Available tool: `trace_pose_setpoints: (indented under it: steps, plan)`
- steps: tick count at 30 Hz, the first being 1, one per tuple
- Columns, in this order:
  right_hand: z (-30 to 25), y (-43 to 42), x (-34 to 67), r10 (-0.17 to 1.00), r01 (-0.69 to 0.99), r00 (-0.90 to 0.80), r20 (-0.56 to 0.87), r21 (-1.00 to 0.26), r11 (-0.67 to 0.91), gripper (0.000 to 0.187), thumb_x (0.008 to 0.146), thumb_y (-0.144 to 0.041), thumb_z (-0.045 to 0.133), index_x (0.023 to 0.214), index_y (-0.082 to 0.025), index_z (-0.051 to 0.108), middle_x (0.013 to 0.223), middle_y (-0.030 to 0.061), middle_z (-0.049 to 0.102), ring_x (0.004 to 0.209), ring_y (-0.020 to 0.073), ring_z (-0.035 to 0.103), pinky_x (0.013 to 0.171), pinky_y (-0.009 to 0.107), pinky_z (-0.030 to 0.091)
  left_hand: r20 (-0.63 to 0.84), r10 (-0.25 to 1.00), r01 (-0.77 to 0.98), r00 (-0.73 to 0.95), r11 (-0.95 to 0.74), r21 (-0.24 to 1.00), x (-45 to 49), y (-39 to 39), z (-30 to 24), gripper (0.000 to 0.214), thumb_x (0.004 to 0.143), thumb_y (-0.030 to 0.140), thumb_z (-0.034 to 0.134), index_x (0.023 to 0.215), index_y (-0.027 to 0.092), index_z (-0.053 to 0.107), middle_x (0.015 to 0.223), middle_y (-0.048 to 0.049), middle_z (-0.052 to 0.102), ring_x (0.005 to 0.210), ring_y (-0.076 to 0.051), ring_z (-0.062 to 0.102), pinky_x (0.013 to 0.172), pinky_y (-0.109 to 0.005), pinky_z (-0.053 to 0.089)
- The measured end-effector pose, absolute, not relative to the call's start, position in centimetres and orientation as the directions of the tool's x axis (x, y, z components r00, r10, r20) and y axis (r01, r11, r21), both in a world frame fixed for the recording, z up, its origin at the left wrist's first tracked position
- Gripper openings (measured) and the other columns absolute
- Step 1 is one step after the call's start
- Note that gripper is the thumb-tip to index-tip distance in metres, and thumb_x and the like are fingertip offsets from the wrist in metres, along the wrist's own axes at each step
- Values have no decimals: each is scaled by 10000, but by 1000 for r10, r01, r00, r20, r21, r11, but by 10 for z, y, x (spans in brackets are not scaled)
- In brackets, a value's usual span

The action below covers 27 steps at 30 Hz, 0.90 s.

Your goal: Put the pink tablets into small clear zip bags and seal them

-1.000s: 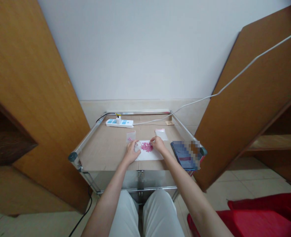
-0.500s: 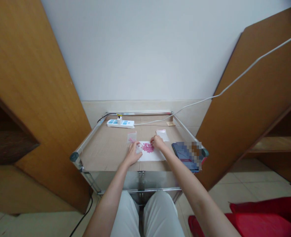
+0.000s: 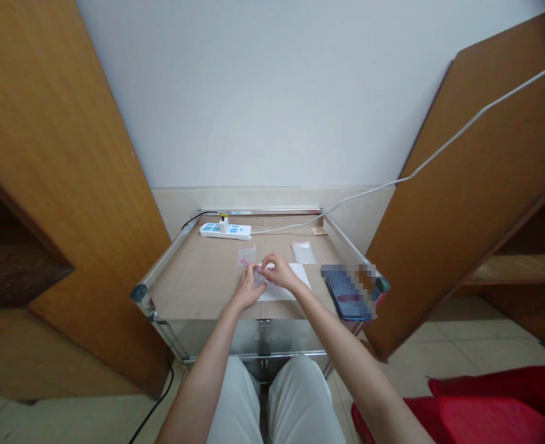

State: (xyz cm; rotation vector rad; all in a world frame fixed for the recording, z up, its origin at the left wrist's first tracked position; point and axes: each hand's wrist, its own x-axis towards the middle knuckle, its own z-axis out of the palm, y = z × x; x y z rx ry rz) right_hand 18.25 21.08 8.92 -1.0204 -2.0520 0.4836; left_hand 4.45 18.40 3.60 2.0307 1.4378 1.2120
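Observation:
My left hand [image 3: 247, 288] rests on the cardboard-covered cart top [image 3: 198, 277] and pinches a small clear bag [image 3: 259, 277] at the left edge of a white paper sheet [image 3: 300, 273]. My right hand [image 3: 278, 272] reaches across the sheet with its fingertips pinched together at the bag's mouth. What they hold is too small to make out. The right hand covers the pile of pink tablets. A second clear bag [image 3: 246, 254] with some pink pieces in it lies just beyond my left hand.
A third clear bag [image 3: 303, 251] lies beyond the sheet. A white power strip [image 3: 225, 230] with a plug and cables sits at the back, near a small tan tag [image 3: 319, 230]. A dark flat object [image 3: 346, 291] lies at the right edge. Wooden panels flank the cart.
My right hand left the pink tablet pile and moved left to the bag in my left hand, and now hides the pile. My left hand barely moved.

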Motion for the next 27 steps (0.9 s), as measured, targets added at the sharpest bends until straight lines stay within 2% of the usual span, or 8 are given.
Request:
trace_pose_setpoints:
  steps: [4,8,11,14,17,21,24,27]
  plan:
    - [84,212,181,798,538,-414,439,-589,603,73,648,-212,604,688,-151,612,795,50,585,793,150,524,748,275,375,429,897,564,106,-410,717,44,186,33,466,619,193,543,1029,176,322,1051,-79,436,1028,-183,407,882,-351,316]
    - [88,216,186,783,467,-467,410,-638,613,187,730,-282,511,712,-150,641,883,76,609,834,154,543,772,271,380,418,902,559,104,-401,725,44,187,32,455,624,215,549,1016,176,320,1015,-76,447,994,-182,431,857,-351,340]
    - [96,222,195,840,433,-364,403,-725,536,238,751,-301,468,743,-140,642,891,78,622,853,154,554,776,262,392,411,906,562,95,-390,729,44,187,33,447,624,223,549,1005,180,320,975,-63,454,966,-174,444,846,-344,347]
    - [99,230,206,897,478,-241,370,-759,442,228,735,-289,480,787,-131,635,870,81,635,832,158,567,763,262,403,400,913,563,82,-374,737,44,187,34,442,621,222,551,996,186,320,961,-54,448,967,-174,443,850,-345,341]
    - [94,235,217,920,619,-210,330,-683,387,194,712,-242,499,789,-128,637,857,85,641,821,158,570,756,250,399,388,919,548,73,-362,754,44,186,35,439,617,214,556,990,184,327,952,-49,446,974,-176,441,855,-343,335]
    - [83,236,225,950,822,-195,243,-487,293,155,671,-189,523,745,-152,654,846,89,648,822,179,571,724,244,391,372,926,542,71,-349,765,44,184,39,424,617,206,558,981,186,341,937,-38,445,976,-175,442,865,-344,325]
    - [75,236,227,958,879,-193,210,-397,264,152,655,-166,524,712,-161,665,806,96,656,793,192,581,687,240,393,363,929,548,72,-341,764,44,183,40,435,622,213,557,995,186,336,949,-46,441,989,-181,437,867,-348,325]
    - [70,236,227,954,886,-212,210,-371,278,147,648,-166,529,689,-166,670,773,100,660,762,193,588,653,234,396,364,928,559,79,-343,755,44,183,40,438,630,224,551,1005,181,330,961,-57,441,991,-183,436,863,-351,330]
